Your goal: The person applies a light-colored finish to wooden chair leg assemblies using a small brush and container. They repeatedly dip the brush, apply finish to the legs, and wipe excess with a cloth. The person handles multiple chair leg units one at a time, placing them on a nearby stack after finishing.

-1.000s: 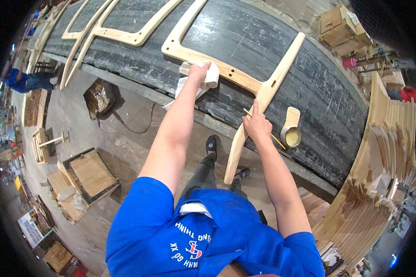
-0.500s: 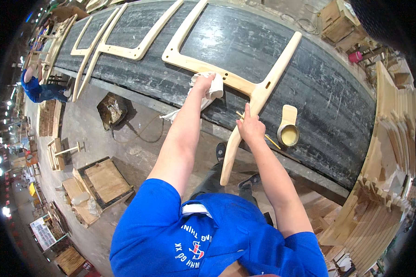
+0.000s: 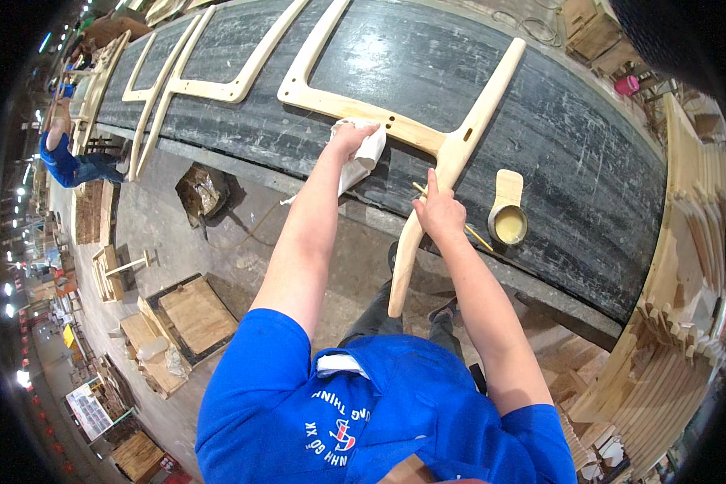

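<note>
One smooth chair-like frame of pale wood (image 3: 415, 132): lay on the long dark desk (image 3: 581, 177), its lower leg (image 3: 403, 274) jutting past the near edge.
Left hand (image 3: 352, 139): gripped a bunched white cloth (image 3: 366, 159) at the crossbar (image 3: 319, 100).
Right hand (image 3: 442, 216): rested on the leg, forefinger extended; whether it gripped the thin yellow stick (image 3: 477, 237), I couldn't tell.
Cloth work: apparently wiping the crossbar.
Next stroke: seemingly called for firm bracing.
Round metal cup (image 3: 524, 235): stood rightward, near.

Room: tabletop (image 3: 593, 214) right of cup (image 3: 494, 218) | obstacles: cup, stick (image 3: 478, 237) beside right hand (image 3: 442, 214)
</note>
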Available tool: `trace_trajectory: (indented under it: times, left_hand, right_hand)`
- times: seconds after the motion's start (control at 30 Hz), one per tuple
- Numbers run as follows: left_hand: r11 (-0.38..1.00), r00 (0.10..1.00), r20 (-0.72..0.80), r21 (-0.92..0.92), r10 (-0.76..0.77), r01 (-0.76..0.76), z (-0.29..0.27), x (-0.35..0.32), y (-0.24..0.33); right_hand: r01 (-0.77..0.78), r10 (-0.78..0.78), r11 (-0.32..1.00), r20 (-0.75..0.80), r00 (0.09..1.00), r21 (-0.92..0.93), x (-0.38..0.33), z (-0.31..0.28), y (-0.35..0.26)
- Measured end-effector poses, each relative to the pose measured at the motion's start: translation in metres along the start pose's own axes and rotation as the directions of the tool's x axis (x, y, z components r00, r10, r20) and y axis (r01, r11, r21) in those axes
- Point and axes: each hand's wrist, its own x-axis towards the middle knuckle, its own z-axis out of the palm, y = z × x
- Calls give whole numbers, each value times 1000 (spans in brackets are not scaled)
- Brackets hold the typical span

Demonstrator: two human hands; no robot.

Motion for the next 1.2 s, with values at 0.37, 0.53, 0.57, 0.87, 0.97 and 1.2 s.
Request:
trace_trajectory:
  times: [0.37, 0.53, 0.57, 0.87, 0.97, 1.2]
  left_hand:
    - [860, 916, -156, 430, 370, -274, -34, 12, -46]
    - [653, 749, -175, 639, 639, -407, -41, 8, -40]
    - [619, 730, -152, 658, 667, -429, -37, 7, -36]
    - [408, 771, 28, 836, 636, -367, -12, -1, -33]
    - [404, 762, 48, 826, 645, -394, -4, -8, -26]
    - [435, 750, 3, 813, 662, -388, -12, -3, -9]
  right_hand:
    - [-12, 12, 1000, 18, 1000, 4, -2, -4, -4]
    - [-18, 17, 999, 16, 1000, 49, -4, -7, -4]
    - [-7, 7, 998, -4, 1000, 58, -4, -5, -4]
    - [26, -23, 996, -32, 999, 85, -6, -1, -2]
    - [16, -14, 997, -26, 1000, 82, -4, 0, 1]
    - [23, -23, 999, -10, 1000, 42, -5, 0, 0]
